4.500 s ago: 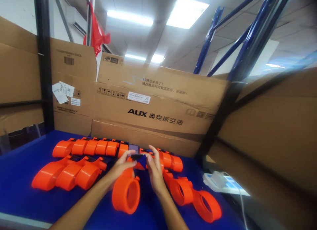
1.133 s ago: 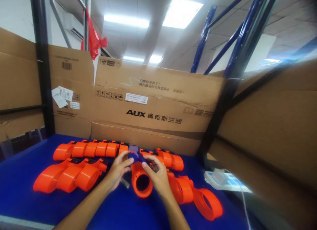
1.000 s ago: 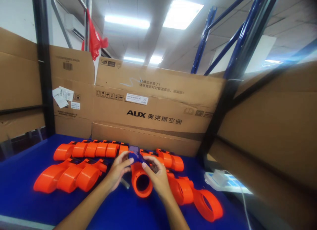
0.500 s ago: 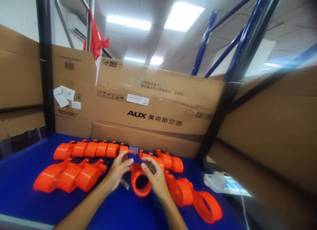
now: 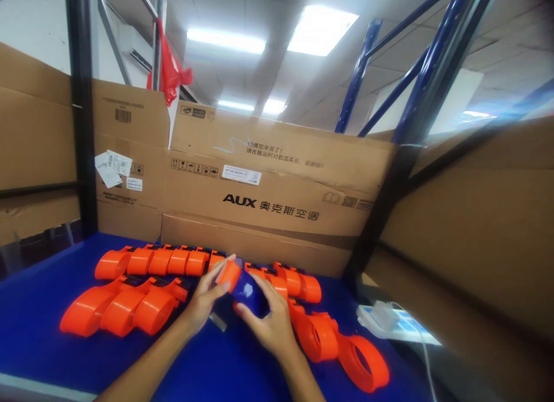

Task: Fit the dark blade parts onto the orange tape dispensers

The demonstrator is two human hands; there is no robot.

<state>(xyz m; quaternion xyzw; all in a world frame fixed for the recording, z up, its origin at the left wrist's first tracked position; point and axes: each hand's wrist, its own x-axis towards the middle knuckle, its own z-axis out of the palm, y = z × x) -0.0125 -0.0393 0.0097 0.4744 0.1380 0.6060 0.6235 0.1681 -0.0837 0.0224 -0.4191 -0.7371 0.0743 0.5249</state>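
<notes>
My left hand (image 5: 204, 301) and my right hand (image 5: 267, 321) both grip one plastic part (image 5: 240, 284) above the blue table (image 5: 38, 356). The part shows an orange end at the left fingertips and a dark blue rounded side facing me. My left fingers pinch the orange end. My right hand cups the blue side from below and from the right. A row of orange ring-shaped parts (image 5: 156, 261) lies behind my hands. A second group of orange parts (image 5: 116, 310) lies to the left.
More orange ring parts (image 5: 341, 350) lie to the right of my hands. Big cardboard boxes (image 5: 268, 200) wall the table at the back and on both sides. A white charger with a cable (image 5: 381, 315) rests at the right edge. Black and blue rack posts (image 5: 80, 113) stand behind.
The held part has been turned: half a second ago its orange ring opening faced me, now its blue side does. Both hands stayed on it, and my right hand slid lower under it.
</notes>
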